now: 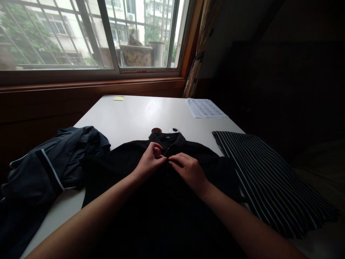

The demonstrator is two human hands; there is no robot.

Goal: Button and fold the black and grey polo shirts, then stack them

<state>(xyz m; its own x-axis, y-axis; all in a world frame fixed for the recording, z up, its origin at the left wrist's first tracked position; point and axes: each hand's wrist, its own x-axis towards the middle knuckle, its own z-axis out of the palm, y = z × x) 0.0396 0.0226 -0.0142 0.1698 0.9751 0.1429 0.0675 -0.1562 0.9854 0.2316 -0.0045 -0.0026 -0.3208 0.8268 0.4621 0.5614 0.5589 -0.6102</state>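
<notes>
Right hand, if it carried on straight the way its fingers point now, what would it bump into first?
Most likely the left hand, whose thumb tip lies just past the right hand's fingertips over the black shirt, though depth is unclear.

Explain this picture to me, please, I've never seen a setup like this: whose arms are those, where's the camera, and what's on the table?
There's no machine here: these are a person's bare left hand and right hand. The single picture comes from a camera worn on their head, looking forward and down. Both hands' fingertips are at the front of a black collared fabric shirt, just below its collar; it's too dark to tell exactly what they pinch. The shirt lies on a white, smooth-topped table. To its left is a bunched dark blue-grey garment with white trim; to its right, a black cloth with pale stripes. Farther back are white printed papers and a small yellow paper note.
</notes>
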